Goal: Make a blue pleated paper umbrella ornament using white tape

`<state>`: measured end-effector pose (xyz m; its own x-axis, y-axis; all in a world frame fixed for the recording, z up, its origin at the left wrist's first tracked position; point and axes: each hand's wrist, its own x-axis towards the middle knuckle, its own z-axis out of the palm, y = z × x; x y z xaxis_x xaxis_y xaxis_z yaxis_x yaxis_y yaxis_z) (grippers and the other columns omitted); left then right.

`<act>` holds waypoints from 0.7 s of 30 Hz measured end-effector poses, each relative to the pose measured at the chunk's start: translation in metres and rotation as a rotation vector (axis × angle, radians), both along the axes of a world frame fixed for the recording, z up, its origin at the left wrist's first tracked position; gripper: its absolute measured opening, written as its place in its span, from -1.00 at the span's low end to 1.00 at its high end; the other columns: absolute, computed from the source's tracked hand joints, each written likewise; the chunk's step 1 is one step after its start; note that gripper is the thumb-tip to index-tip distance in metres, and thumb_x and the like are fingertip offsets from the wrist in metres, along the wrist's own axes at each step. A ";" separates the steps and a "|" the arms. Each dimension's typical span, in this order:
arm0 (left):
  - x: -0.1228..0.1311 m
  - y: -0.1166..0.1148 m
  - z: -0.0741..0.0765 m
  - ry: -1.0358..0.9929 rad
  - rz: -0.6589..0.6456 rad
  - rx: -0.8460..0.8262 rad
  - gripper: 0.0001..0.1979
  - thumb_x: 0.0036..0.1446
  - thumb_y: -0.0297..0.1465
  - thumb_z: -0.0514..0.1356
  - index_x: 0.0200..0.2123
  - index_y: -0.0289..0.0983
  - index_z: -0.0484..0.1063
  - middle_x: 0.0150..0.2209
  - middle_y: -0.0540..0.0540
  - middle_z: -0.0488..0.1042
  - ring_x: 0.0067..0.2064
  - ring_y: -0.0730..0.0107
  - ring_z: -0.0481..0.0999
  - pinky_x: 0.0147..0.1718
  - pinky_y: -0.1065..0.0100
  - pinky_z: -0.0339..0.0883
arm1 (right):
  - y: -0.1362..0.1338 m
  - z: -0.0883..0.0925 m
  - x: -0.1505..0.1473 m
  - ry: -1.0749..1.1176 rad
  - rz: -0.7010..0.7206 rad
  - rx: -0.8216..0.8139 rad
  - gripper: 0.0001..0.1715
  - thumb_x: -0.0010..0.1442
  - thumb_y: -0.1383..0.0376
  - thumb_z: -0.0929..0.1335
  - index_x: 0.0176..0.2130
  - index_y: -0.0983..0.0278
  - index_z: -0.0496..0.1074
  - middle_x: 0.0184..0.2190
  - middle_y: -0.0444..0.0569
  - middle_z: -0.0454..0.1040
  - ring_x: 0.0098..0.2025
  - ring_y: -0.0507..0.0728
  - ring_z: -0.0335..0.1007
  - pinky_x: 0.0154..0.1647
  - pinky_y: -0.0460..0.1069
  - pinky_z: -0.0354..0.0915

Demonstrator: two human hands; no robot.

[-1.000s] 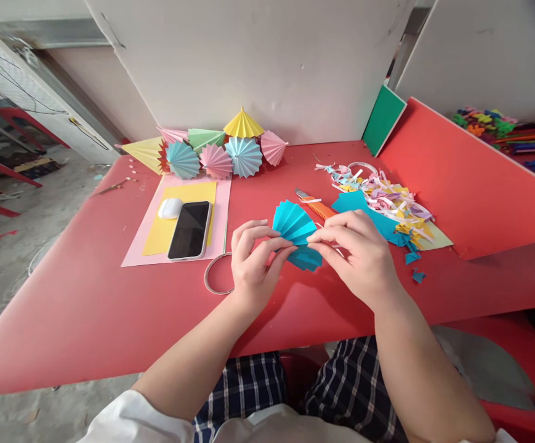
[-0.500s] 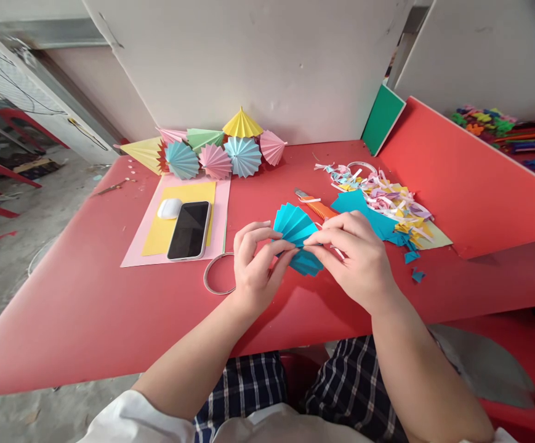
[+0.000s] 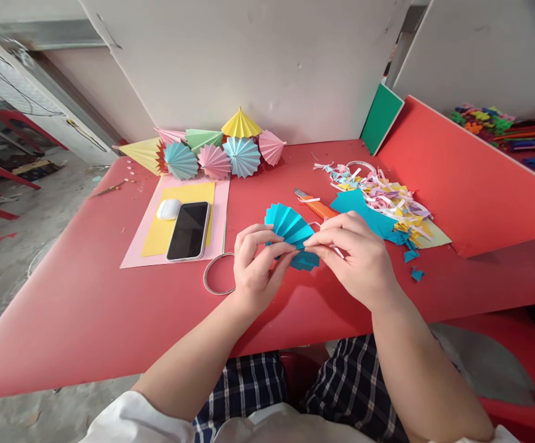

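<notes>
A bright blue pleated paper fan (image 3: 290, 224) is held above the table, spread into folds, between my two hands. My left hand (image 3: 260, 261) pinches it from the left with thumb and fingers. From the right, my right hand (image 3: 353, 252) pinches its edge, the thumb and fingertips close to those of the left. Part of the lower folds is hidden behind the fingers. Behind the right hand lies an orange utility knife (image 3: 316, 205). A roll of tape (image 3: 220, 274) rests on the table by my left wrist.
Folded paper umbrellas (image 3: 212, 151) stand along the wall. A phone (image 3: 188, 231) and a white case (image 3: 168, 209) sit on yellow and pink paper sheets (image 3: 131, 253). Paper scraps (image 3: 387, 194) and blue paper (image 3: 364, 212) are heaped at right, beside a red board (image 3: 461, 184). Scissors (image 3: 110, 187) lie at far left.
The blue paper fan has turned and tilted slightly to the left between my fingers. Both hands keep almost the same place and still pinch it.
</notes>
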<state>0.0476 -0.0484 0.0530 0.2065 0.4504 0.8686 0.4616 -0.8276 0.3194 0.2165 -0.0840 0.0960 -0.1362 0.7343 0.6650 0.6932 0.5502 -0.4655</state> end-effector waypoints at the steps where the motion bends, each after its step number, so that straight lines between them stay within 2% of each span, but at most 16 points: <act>1: 0.000 0.000 0.000 -0.007 -0.001 -0.006 -0.84 -0.01 -0.54 0.27 -0.34 -0.22 0.42 -0.30 -0.04 0.35 -0.11 0.28 0.39 -0.14 0.19 0.38 | 0.000 0.000 0.001 0.007 -0.001 -0.003 -0.94 0.14 0.35 0.36 -0.36 0.20 0.46 -0.44 -0.09 0.42 -0.34 0.06 0.28 -0.26 0.03 0.30; 6: 0.000 0.001 0.001 -0.031 -0.014 -0.028 -0.82 -0.02 -0.55 0.28 -0.34 -0.22 0.41 -0.29 -0.03 0.34 -0.11 0.29 0.39 -0.13 0.19 0.38 | 0.000 0.002 0.004 -0.003 -0.008 -0.013 -0.92 0.14 0.34 0.35 -0.38 0.23 0.47 -0.43 -0.07 0.43 -0.33 0.07 0.31 -0.23 0.05 0.29; 12: 0.001 0.001 -0.001 -0.064 -0.046 -0.114 -0.85 0.00 -0.54 0.27 -0.35 -0.20 0.43 -0.30 -0.01 0.36 -0.12 0.33 0.40 -0.10 0.18 0.38 | -0.001 0.001 -0.001 0.029 -0.024 0.000 -0.92 0.15 0.32 0.36 -0.37 0.19 0.48 -0.46 -0.10 0.42 -0.36 0.05 0.29 -0.28 0.02 0.30; 17: 0.000 0.004 -0.003 -0.278 -0.071 -0.350 -0.94 0.06 -0.49 0.23 -0.37 -0.22 0.44 -0.30 -0.02 0.36 -0.16 0.38 0.43 -0.06 0.19 0.36 | 0.000 0.000 0.000 0.175 -0.010 -0.139 -0.91 0.15 0.24 0.36 -0.30 0.20 0.45 -0.38 -0.10 0.48 -0.31 0.04 0.37 -0.29 -0.03 0.34; 21: 0.000 0.008 -0.004 -0.459 -0.084 -0.566 -0.99 0.08 -0.43 0.22 -0.38 -0.24 0.44 -0.30 -0.05 0.38 -0.17 0.40 0.43 -0.16 0.30 0.39 | -0.001 -0.004 0.001 0.192 0.090 -0.277 -0.80 0.07 0.21 0.42 -0.28 0.21 0.38 -0.33 -0.12 0.50 -0.33 0.02 0.43 -0.31 -0.06 0.38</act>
